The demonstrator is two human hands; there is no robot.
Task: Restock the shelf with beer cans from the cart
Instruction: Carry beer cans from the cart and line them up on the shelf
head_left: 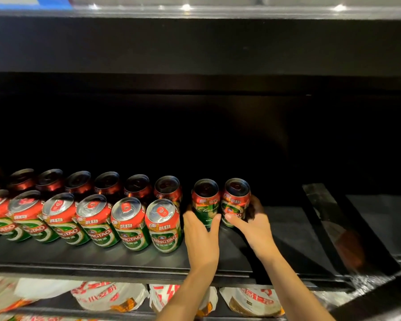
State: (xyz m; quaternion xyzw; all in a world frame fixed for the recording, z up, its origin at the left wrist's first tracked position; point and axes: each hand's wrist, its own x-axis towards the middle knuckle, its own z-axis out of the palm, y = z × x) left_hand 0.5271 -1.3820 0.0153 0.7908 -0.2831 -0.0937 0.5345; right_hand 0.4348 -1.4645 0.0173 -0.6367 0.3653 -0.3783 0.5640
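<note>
On the black metal shelf (125,258), two rows of upright red-and-green Tsingtao beer cans (130,222) run from the left edge toward the middle, a near row and a far row. Just right of them stand two more cans side by side, apart from the rows. The left hand (200,230) wraps its fingers and thumb around the green-bodied can (205,200); the right hand (252,224) grips the neighbouring red-topped can (236,199). White printed food packets (107,297) lie on the shelf below.
</note>
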